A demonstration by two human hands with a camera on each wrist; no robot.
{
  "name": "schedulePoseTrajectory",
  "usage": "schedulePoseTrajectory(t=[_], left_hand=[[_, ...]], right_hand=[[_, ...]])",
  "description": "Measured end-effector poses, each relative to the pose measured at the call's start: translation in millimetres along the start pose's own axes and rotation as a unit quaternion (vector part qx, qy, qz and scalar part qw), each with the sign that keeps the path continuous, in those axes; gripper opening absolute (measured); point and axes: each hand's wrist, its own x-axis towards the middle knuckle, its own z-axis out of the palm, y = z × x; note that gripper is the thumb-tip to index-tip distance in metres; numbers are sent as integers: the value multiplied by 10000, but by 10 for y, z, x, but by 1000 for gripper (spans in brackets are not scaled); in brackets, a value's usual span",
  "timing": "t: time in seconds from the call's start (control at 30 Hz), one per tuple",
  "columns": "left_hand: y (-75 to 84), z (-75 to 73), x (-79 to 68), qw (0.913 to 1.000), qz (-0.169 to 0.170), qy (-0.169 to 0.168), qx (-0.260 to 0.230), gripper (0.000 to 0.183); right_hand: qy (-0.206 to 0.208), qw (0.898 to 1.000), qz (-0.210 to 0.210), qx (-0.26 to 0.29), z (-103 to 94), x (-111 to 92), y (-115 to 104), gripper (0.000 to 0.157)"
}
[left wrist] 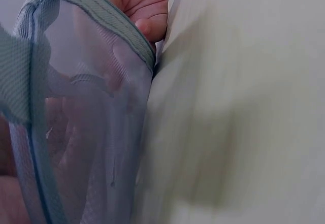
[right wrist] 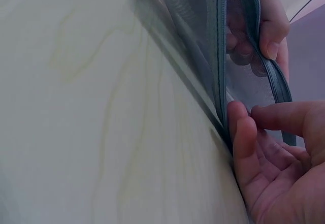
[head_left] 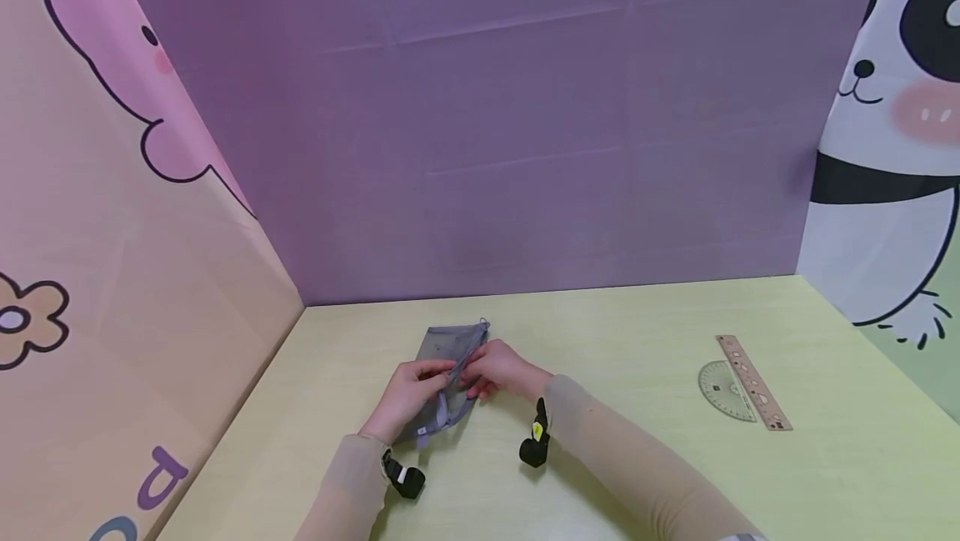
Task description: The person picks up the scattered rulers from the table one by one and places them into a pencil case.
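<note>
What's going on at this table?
A person is handling a grey-blue mesh zip pouch with both hands. The left grip pinches one edge of its open mouth; the right grip is at the opening, though whether it holds anything is unclear. A pink ruler and clear protractor lie together off to the right on the table.

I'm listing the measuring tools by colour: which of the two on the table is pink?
The ruler, the long straight strip; the protractor beside it is see-through and half-round.
</note>
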Motion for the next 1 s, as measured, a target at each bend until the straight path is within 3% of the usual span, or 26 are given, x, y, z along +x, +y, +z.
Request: schedulePoseTrajectory(t=[0.17,0.37,0.5,0.77,1.0], left_hand=[[203,-9,-120,10000,54,-17,-10,27],[241,8,-148,10000,60,48,-24,26],[190,5,-103,10000,59,-46,33,26],[-139,28,95,10000,3,59,-19,25],[-191,8,93,10000,-10,57,-45,25]], right_hand=[[49,9996,-129,-255,12,-9,-6,14],[204,9982,-191,-539,51,-53,-37,12],[298,9974,-186,-625,69,-65,-45,12],[276,9970,-177,-697,47,-32,-5,13],[198,9970,-211,-720,13,-75,9,15]])
